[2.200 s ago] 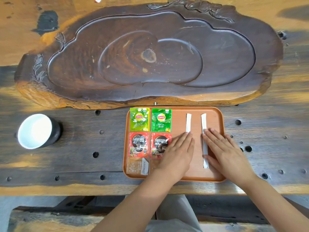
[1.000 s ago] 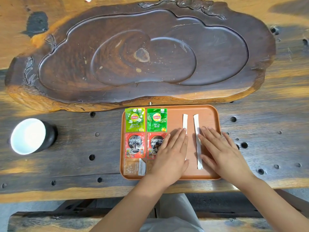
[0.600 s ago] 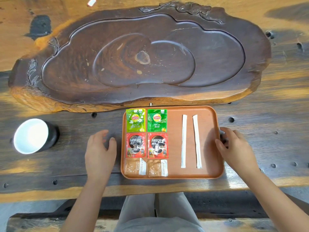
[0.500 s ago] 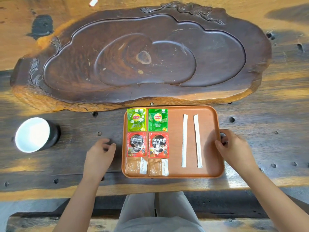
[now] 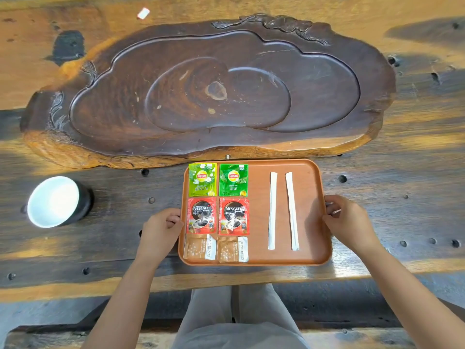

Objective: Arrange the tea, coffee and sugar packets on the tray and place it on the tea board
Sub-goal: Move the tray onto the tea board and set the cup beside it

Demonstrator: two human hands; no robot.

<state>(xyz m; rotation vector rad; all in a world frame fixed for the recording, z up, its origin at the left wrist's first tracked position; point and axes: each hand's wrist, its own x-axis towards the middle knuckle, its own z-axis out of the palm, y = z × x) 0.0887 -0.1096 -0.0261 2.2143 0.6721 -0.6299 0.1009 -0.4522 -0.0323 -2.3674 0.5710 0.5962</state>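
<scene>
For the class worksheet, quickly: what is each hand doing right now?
Left hand: closed on the left rim of the orange rectangular wooden tray.
Right hand: closed on the tray's right rim.

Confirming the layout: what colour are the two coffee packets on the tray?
Red with a dark cup picture, both coffee packets alike, seen in the head view.

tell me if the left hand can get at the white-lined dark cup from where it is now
Probably yes. The left hand is curled on the left rim of the orange-brown wooden tray, and the white-lined dark cup stands farther left on bare table with nothing between. It would have to let go first.
</scene>
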